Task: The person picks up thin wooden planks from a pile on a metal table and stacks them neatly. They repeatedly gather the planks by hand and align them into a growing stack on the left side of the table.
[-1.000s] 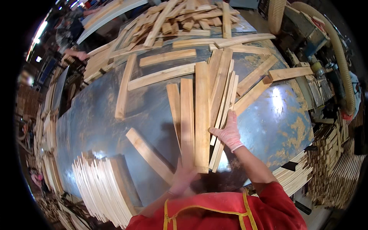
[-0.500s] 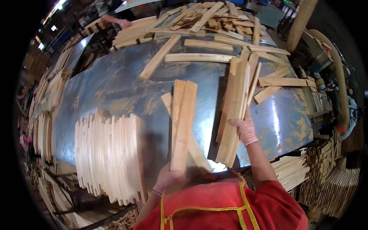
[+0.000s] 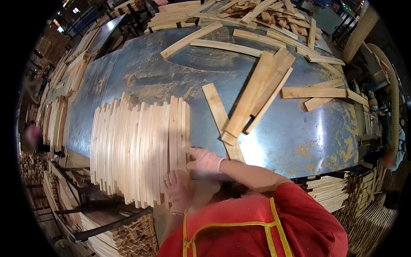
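Observation:
A row of pale wooden strips [image 3: 132, 150] stands side by side at the left of the metal table. My right hand [image 3: 206, 159], in a pale glove, rests with outstretched fingers against the row's right side. My left hand [image 3: 179, 190], gloved too, lies at the near ends of the rightmost strips, its fingers apart. Neither hand is closed round a strip. Right of the hands, a few loose boards [image 3: 252, 94] lie overlapping at a slant. One single board [image 3: 217, 111] lies slanted beside them, its near end partly under them.
The metal table [image 3: 141, 60] bears patches of sawdust. Scattered boards lie on its far side before a heap of boards [image 3: 274, 17]. More strips are stacked below its right edge [image 3: 327, 192]. At the left stands a dark metal rack [image 3: 111, 225] holding wood. A ribbed hose [image 3: 361, 34] hangs at far right.
Both hands have moved left to the row, which is now wider on its right by added strips. My right hand has let go of its boards, left slanted on the table. The view has shifted.

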A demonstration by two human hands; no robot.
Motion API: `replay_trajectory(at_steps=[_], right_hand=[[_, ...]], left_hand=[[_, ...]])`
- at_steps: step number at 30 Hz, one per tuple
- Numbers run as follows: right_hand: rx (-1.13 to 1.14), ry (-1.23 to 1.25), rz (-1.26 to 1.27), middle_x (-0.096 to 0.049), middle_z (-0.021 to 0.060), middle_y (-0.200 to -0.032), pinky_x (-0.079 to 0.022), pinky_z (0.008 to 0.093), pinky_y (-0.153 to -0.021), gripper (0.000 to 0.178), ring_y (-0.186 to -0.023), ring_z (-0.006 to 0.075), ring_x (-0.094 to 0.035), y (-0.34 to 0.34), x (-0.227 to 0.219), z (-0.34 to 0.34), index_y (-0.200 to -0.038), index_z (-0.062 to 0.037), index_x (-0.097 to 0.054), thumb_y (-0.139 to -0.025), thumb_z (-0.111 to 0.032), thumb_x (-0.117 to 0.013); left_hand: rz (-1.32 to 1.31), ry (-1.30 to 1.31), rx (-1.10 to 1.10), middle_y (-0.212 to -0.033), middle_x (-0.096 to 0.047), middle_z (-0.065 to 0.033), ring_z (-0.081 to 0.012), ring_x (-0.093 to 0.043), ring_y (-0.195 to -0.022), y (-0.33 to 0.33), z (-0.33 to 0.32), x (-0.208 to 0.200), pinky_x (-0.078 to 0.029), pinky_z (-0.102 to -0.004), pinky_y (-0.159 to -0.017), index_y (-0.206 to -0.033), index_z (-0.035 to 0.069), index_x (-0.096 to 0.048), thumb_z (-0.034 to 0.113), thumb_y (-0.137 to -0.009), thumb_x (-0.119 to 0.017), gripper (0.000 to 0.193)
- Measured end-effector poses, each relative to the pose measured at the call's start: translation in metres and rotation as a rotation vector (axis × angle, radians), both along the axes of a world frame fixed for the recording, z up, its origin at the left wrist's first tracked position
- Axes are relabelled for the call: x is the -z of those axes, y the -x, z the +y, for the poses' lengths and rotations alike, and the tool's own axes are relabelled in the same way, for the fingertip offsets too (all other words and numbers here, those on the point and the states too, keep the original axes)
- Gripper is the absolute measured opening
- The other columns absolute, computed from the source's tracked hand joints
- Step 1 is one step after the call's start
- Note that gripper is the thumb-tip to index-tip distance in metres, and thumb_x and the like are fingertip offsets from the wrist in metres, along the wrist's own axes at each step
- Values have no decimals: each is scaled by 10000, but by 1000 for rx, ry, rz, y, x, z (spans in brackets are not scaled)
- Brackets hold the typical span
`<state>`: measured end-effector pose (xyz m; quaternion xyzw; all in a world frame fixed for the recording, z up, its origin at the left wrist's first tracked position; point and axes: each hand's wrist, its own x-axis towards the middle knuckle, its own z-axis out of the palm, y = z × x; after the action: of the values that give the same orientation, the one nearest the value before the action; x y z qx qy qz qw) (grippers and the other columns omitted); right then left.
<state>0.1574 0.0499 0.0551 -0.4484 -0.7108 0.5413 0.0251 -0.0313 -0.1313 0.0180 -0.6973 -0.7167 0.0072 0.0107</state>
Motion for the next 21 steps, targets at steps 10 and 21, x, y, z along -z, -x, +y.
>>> replay_trajectory(at_steps=[10,21], right_hand=[[1236,-167,389,-674,206,-1407,-483,358,-1117,742,-1295,288,-635,-268,41,79,-1551,47,-521,-963,-357,-726],[1150,306,412,-714,231,-1264,-568,401,-914,683,-1096,296,-713,-291,78,117,-1427,55,-577,-912,-362,-740]], left_hand=[[-484,-211,259,-1495,-555,-231,-452,-554,-1342,-129,199,-50,-485,-547,-1115,-1495,9,-547,293,-835,-820,769],[-437,481,-52,-1541,-565,-285,-413,-570,-1427,-286,334,-49,-491,-454,-1155,-1694,24,-276,450,-784,-879,1172]])
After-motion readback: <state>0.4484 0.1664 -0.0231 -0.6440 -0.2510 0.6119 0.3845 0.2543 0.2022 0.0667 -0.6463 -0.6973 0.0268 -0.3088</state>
